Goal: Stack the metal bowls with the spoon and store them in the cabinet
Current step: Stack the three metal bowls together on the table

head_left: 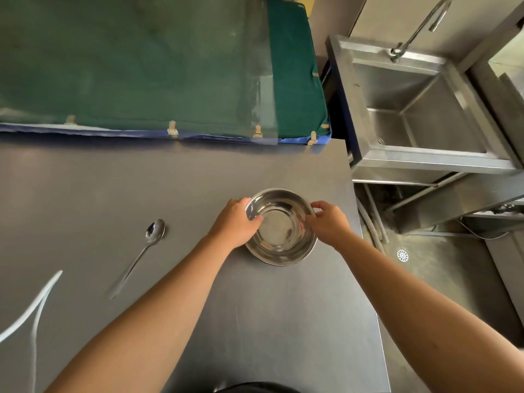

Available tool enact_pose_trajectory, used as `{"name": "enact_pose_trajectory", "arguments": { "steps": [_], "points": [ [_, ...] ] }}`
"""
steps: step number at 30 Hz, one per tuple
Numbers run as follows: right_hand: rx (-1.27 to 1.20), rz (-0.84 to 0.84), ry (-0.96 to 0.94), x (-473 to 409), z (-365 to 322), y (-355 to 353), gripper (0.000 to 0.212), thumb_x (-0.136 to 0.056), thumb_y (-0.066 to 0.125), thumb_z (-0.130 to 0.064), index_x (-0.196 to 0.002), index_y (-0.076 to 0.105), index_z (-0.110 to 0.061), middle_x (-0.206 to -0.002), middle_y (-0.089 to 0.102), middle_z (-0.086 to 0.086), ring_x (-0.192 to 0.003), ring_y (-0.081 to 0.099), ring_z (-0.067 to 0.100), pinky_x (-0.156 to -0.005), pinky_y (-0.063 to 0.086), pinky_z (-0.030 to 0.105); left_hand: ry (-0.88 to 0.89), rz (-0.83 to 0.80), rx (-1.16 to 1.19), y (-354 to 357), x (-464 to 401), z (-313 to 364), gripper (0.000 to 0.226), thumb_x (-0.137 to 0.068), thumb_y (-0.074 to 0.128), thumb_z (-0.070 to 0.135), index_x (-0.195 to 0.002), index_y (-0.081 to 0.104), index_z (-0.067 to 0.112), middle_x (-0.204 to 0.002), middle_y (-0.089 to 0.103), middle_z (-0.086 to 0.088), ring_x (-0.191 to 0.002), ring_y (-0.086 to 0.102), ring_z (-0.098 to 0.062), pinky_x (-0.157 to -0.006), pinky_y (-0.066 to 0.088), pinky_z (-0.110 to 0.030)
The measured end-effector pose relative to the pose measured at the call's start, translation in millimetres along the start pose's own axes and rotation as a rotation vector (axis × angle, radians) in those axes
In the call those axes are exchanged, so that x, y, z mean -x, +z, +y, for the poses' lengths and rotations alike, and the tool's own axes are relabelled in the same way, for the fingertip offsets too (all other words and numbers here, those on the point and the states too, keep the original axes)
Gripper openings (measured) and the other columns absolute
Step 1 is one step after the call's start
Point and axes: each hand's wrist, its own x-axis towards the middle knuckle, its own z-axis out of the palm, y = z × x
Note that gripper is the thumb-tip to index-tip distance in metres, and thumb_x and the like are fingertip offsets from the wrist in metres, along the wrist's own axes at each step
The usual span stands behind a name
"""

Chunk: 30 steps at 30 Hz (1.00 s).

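Observation:
A shiny metal bowl [280, 231] sits on the dark grey table [170, 180] near its right edge; it looks like one bowl nested in another, with a second rim showing below. My left hand [236, 219] grips the bowl's left rim, thumb inside. My right hand [329, 222] pinches the right rim. A metal spoon [141, 252] lies on the table to the left, bowl end away from me, apart from both hands. No cabinet is in view.
A green cloth-covered block [158, 66] with a blue base runs along the table's far side. A steel sink [419, 109] with a tap stands to the right, across a gap. A white cord [34, 307] lies at the table's left front. A floor drain [402, 255] shows below right.

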Motion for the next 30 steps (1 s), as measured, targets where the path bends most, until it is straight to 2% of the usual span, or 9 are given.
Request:
{"name": "enact_pose_trajectory", "arguments": {
  "steps": [3, 6, 9, 13, 16, 18, 22, 26, 30],
  "points": [
    [0.015, -0.015, -0.009, -3.2, 9.5, 2.1, 0.048, -0.089, 0.066, -0.015, -0.137, 0.06, -0.018, -0.108, 0.076, 0.008, -0.093, 0.071, 0.027, -0.082, 0.059, 0.038, -0.005, 0.015, 0.012, 10.0, 1.7, -2.7, 0.05, -0.09, 0.067, 0.036, -0.136, 0.056, 0.017, -0.127, 0.057, -0.011, -0.115, 0.058, -0.028, -0.089, 0.038, -0.024],
    [0.014, -0.015, -0.018, -7.9, 13.9, 6.4, 0.047, -0.091, 0.066, -0.015, -0.138, 0.059, -0.017, -0.111, 0.075, 0.009, -0.095, 0.07, 0.028, -0.084, 0.059, 0.039, -0.019, 0.027, 0.008, 14.3, 1.4, -4.9, 0.053, -0.089, 0.067, 0.034, -0.138, 0.055, 0.017, -0.128, 0.056, -0.011, -0.119, 0.056, -0.029, -0.098, 0.042, -0.032],
    [0.013, -0.009, -0.009, -13.5, 15.4, 9.6, 0.046, -0.093, 0.065, -0.015, -0.138, 0.059, -0.016, -0.115, 0.074, 0.01, -0.095, 0.07, 0.028, -0.081, 0.058, 0.037, -0.029, 0.025, 0.007, 16.0, -0.6, -8.4, 0.051, -0.089, 0.067, 0.034, -0.136, 0.056, 0.016, -0.127, 0.056, -0.012, -0.12, 0.054, -0.03, -0.097, 0.042, -0.033],
    [0.043, 0.047, -0.028, -20.0, 15.7, 13.2, 0.041, -0.093, 0.061, -0.012, -0.134, 0.062, -0.014, -0.118, 0.073, 0.008, -0.084, 0.064, 0.023, -0.061, 0.049, 0.024, -0.044, 0.009, -0.013, 18.0, -1.3, -13.7, 0.053, -0.09, 0.065, 0.033, -0.139, 0.053, 0.016, -0.133, 0.055, -0.011, -0.124, 0.052, -0.029, -0.099, 0.044, -0.037],
    [0.048, 0.065, -0.022, -23.4, 17.9, 15.8, 0.04, -0.094, 0.063, -0.015, -0.134, 0.063, -0.015, -0.124, 0.071, 0.009, -0.092, 0.063, 0.024, -0.074, 0.051, 0.028, -0.029, 0.005, -0.025, 17.1, 1.1, -18.0, 0.05, -0.091, 0.065, 0.033, -0.138, 0.055, 0.018, -0.132, 0.054, -0.008, -0.115, 0.058, -0.027, -0.098, 0.047, -0.036],
    [0.046, 0.06, -0.019, -23.9, 19.5, 18.7, 0.042, -0.095, 0.064, -0.022, -0.136, 0.062, -0.015, -0.126, 0.069, 0.009, -0.096, 0.064, 0.025, -0.078, 0.051, 0.031, -0.011, 0.006, -0.038, 14.9, 3.9, -23.0, 0.044, -0.091, 0.065, 0.032, -0.133, 0.058, 0.018, -0.129, 0.054, -0.006, -0.108, 0.061, -0.026, -0.094, 0.049, -0.036],
    [0.027, 0.06, -0.038, -23.6, 20.0, 25.6, 0.039, -0.095, 0.064, -0.024, -0.132, 0.063, -0.014, -0.118, 0.073, 0.009, -0.087, 0.061, 0.022, -0.074, 0.047, 0.029, -0.012, 0.017, -0.103, 6.0, 11.4, -39.2, 0.05, -0.093, 0.064, 0.033, -0.139, 0.054, 0.016, -0.135, 0.055, -0.006, -0.119, 0.057, -0.027, -0.1, 0.047, -0.041],
    [0.02, 0.057, -0.041, -20.3, 15.6, 31.9, 0.039, -0.095, 0.063, -0.022, -0.133, 0.063, -0.015, -0.106, 0.071, 0.003, -0.087, 0.06, 0.021, -0.075, 0.046, 0.029, -0.042, 0.07, -0.167, -10.4, 23.1, -65.9, 0.053, -0.094, 0.061, 0.032, -0.143, 0.05, 0.016, -0.138, 0.054, -0.005, -0.13, 0.047, -0.026, -0.101, 0.045, -0.042],
    [0.009, 0.049, -0.042, -13.3, 8.5, 41.3, 0.039, -0.094, 0.063, -0.023, -0.132, 0.063, -0.015, -0.089, 0.063, -0.009, -0.085, 0.062, 0.02, -0.073, 0.047, 0.029, -0.1, 0.194, -0.258, -31.8, 37.7, -99.0, 0.052, -0.092, 0.064, 0.028, -0.14, 0.054, 0.013, -0.134, 0.058, -0.01, -0.127, 0.048, -0.031, -0.103, 0.038, -0.039]
  ]
}}
